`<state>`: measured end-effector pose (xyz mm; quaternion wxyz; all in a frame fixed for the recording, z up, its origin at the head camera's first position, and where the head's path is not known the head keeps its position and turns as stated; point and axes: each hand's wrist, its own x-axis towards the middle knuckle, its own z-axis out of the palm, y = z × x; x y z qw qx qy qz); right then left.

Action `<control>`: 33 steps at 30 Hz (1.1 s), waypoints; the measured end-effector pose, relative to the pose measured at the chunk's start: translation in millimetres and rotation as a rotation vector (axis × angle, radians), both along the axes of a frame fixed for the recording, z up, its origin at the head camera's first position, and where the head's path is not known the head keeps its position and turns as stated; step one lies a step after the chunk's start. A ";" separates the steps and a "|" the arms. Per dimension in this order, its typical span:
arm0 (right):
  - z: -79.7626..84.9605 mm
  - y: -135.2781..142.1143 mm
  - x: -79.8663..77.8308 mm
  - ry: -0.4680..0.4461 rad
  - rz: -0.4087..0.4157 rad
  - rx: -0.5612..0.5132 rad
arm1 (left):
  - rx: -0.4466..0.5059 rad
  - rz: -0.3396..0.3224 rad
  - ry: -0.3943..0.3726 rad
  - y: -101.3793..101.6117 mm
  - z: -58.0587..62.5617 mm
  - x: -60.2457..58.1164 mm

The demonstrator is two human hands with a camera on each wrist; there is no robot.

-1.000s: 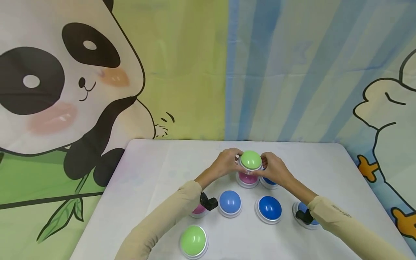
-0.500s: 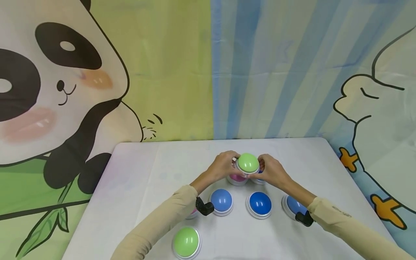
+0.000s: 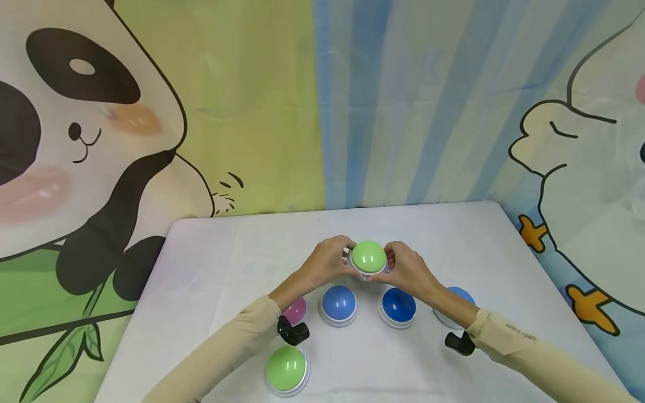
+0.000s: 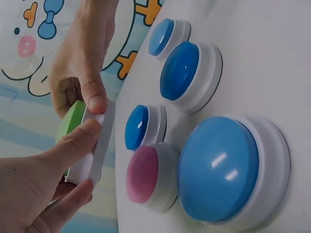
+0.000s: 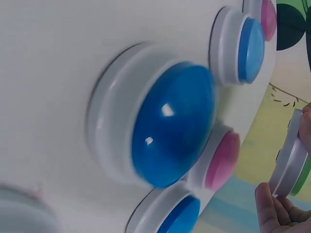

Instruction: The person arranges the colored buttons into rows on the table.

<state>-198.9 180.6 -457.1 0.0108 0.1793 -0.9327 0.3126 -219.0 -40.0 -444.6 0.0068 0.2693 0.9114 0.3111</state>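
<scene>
A green dome push button (image 3: 369, 257) with a white base is held up off the table by both hands. My left hand (image 3: 327, 260) pinches its left side between thumb and fingers, and my right hand (image 3: 410, 268) grips the right side. The left wrist view shows both thumbs on the white base, the button tipped on edge to that camera. Below the held button stand a pink button (image 4: 142, 174) and a dark blue button (image 4: 137, 127), both hidden in the head view. Nearer me are a light blue button (image 3: 339, 303) and another dark blue button (image 3: 398, 305).
Another green button (image 3: 286, 368) sits at the front left of the white table (image 3: 221, 252). A second pink button (image 3: 295, 311) is partly behind the left forearm, and a second light blue one (image 3: 461, 295) partly behind the right. Printed cloth hangs beyond the table's back edge.
The head view has shifted, so the scene slides left. Both hands still hold the green button, which now covers the pink and dark blue buttons that showed beneath it.
</scene>
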 end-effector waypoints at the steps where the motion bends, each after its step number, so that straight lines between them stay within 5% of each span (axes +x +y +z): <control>1: 0.3 -4.6 -0.1 -0.006 0.000 -0.009 | 0.004 0.000 0.001 -4.7 0.9 1.1; 8: 7.4 -26.0 3.9 -0.027 0.037 -0.043 | 0.077 0.034 0.025 -29.0 -1.7 10.5; 13: 8.6 -32.0 14.7 -0.025 0.062 -0.020 | 0.107 0.044 -0.011 -37.0 -3.2 27.4; 17: 11.4 -37.0 30.2 -0.020 0.090 -0.001 | 0.151 0.053 -0.002 -42.0 -6.1 50.8; 24: 10.9 -44.3 66.2 0.004 0.128 0.051 | 0.221 0.057 0.154 -44.4 -20.7 101.8; 33: -3.9 -46.5 112.3 -0.013 0.121 0.059 | 0.132 0.085 0.327 -40.5 -33.9 148.1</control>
